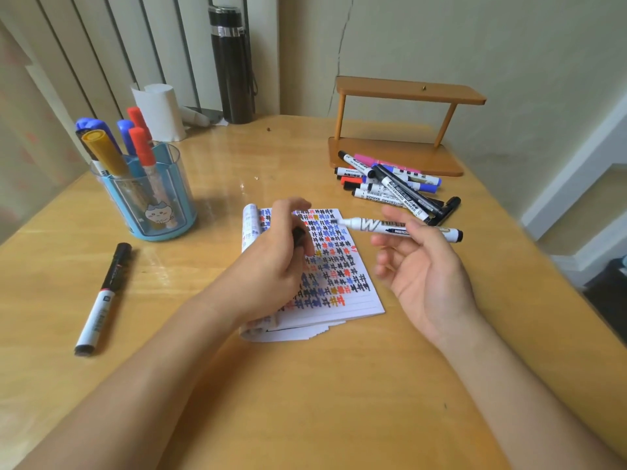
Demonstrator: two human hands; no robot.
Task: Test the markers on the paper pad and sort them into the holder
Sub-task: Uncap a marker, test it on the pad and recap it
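My right hand [420, 266] holds an uncapped white whiteboard marker [369, 226] near its black rear end, tip pointing left above the paper pad [356, 300]. My left hand [271, 262] rests over the pad's left half and grips the marker's black cap [299, 236] in curled fingers. The pad's open page is filled with rows of black, blue, red and yellow test marks. A blue translucent holder [152, 195] at the left carries several blue, red and yellow markers. A pile of markers [393, 184] lies at the back right.
One capped black-and-white marker [101, 296] lies alone on the wooden table [305, 401] at the left. A small wooden shelf [403, 130] stands behind the pile. A black bottle [232, 66] and a white paper roll [159, 110] stand at the back.
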